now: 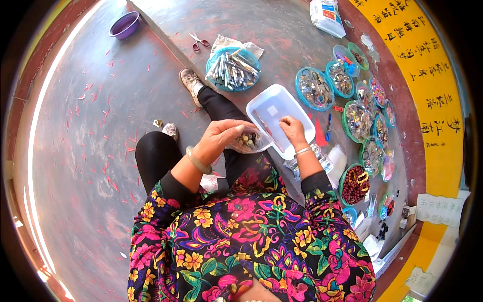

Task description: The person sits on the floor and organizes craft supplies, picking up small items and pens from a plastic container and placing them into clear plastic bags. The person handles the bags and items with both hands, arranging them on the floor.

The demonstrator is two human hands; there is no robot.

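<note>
We are grasping a clear bag of beads (247,141) in our left hand (221,138), our right hand (292,130) pinching its mouth over the white tray's (297,117) near edge.

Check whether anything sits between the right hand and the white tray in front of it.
Nothing visible does. The right hand already rests at the near rim of the white tray, fingers bent over its edge. The left hand holds a clear bag of small parts just beside it, left of that gap, not in it.
</note>
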